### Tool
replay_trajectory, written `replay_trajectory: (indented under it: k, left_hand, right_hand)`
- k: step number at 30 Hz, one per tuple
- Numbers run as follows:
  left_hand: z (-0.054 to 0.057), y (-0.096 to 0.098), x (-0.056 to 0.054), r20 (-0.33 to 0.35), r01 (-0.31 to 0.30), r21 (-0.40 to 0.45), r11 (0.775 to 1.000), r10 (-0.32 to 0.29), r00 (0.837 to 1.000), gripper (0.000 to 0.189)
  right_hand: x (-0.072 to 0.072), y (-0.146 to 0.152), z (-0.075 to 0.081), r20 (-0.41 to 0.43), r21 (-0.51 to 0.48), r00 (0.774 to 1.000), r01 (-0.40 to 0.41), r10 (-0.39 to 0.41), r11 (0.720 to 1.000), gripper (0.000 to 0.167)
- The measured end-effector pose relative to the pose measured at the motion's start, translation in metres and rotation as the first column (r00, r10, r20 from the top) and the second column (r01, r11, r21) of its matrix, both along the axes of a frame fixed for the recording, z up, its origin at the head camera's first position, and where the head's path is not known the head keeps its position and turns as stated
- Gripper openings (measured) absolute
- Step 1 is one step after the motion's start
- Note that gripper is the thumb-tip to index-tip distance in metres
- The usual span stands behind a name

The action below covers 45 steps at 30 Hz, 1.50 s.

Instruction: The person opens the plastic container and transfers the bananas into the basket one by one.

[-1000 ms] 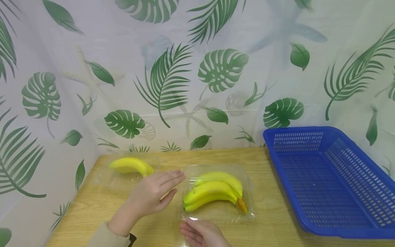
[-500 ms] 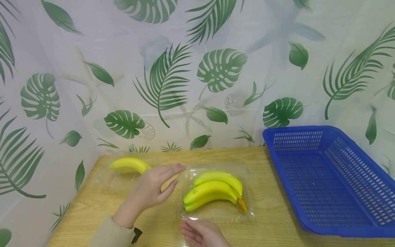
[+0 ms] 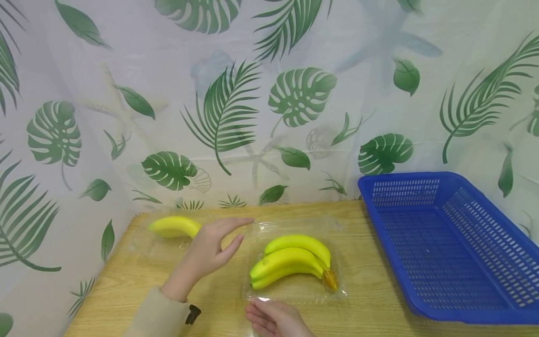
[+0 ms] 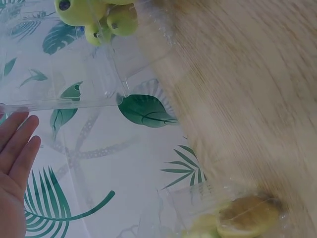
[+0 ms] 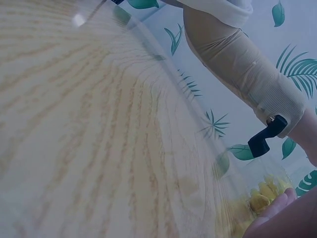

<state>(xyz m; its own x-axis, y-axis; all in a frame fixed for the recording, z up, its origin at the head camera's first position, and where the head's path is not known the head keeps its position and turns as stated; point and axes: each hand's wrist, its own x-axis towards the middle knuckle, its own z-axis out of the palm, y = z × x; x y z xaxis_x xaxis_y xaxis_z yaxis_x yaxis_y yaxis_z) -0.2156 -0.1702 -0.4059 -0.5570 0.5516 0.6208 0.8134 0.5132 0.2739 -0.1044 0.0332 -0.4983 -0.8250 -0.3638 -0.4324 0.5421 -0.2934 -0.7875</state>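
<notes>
A bunch of yellow bananas (image 3: 290, 267) lies in a clear plastic clamshell box (image 3: 305, 296) in the middle of the table. The box's clear lid (image 4: 74, 104) is raised at the far side. My left hand (image 3: 212, 248) is left of the box, fingers straight and thumb apart; in the left wrist view its fingertips are right at the lid's edge. At the near rim, my right hand (image 3: 280, 320) pinches the box's edge, thumb on top and fingers curled below.
A second clear box (image 3: 136, 241) with one banana (image 3: 170, 225) stands back left, partly behind the left hand. A blue perforated basket (image 3: 404, 271) stands at the right. A leaf-print curtain (image 3: 261, 103) backs the wooden table (image 3: 362, 299).
My left hand has moved slightly up and away, its thumb spreading from the fingers, and the lid has swung back towards the far side. The right hand stays in place.
</notes>
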Motion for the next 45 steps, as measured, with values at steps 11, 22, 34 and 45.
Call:
replay_trajectory:
  k: [11,22,34,45]
  left_hand:
    - [-0.001,0.001,-0.009,0.124,-0.025,0.044,0.999,0.019,0.992,0.035]
    - [-0.001,0.006,-0.019,0.257,-0.043,0.111,0.993,0.013,0.966,0.035]
    - [-0.004,0.009,-0.031,0.308,-0.038,0.198,0.980,-0.026,0.951,0.034]
    - [-0.004,0.013,-0.037,0.360,-0.065,0.238,0.969,-0.026,0.932,0.034]
  right_hand:
    - [0.000,-0.002,0.000,0.003,-0.009,1.000,0.004,-0.004,1.000,0.037]
    - [-0.001,0.000,-0.002,0.015,0.001,1.000,0.006,-0.006,1.000,0.039]
    - [0.000,0.003,-0.001,0.026,-0.017,1.000,0.001,-0.001,1.000,0.036]
    - [0.003,0.001,-0.001,0.003,-0.016,1.000,-0.015,0.015,1.000,0.038]
